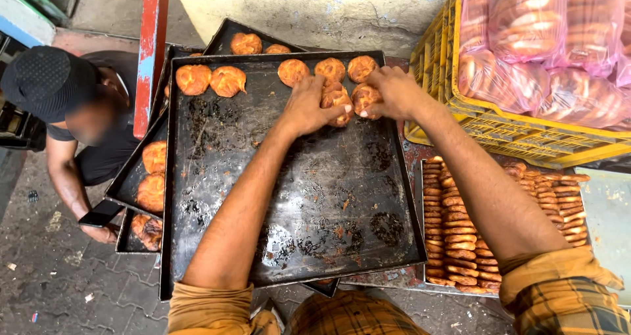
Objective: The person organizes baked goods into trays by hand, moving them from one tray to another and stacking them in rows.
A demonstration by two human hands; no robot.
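stacked biscuits (460,230) are seen nearest, then dark tray (296,210) with long axis running away, at whose far end round buns (336,98) are pinched by left hand (309,105) and right hand (394,92).

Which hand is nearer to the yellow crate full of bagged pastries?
The right hand: it grips a pastry just left of the yellow crate. The left hand holds a pastry farther left on the tray.
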